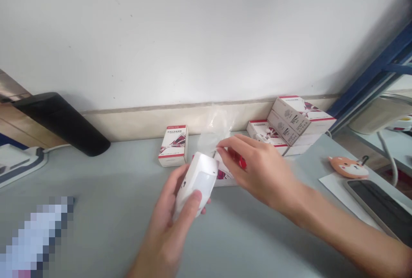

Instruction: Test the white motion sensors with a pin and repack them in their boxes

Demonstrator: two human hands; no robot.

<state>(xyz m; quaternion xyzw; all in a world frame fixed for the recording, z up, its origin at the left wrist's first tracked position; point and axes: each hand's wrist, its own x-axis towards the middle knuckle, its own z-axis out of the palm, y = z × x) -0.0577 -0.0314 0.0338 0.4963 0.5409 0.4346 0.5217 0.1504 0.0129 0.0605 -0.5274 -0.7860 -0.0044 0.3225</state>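
Note:
My left hand [170, 222] is closed around a white motion sensor [206, 181], its thumb pressed on the lower part of the sensor's face. The sensor is tilted, with its upper end leaning right. Just above it, my right hand [257, 162] pinches a thin, clear plastic bag [210, 136], which stands up beyond the fingertips. A white box with red and purple print [225, 179] lies behind both hands and is partly hidden by them. Something bright red shows under the right hand's fingers; I cannot make out what it is.
One printed box [174, 145] stands at the back, left of the hands. More boxes are stacked [289, 123] at the back right. A black cylinder [64, 123] leans at the left. A phone [376, 205] and an orange animal-faced item [347, 167] lie at the right.

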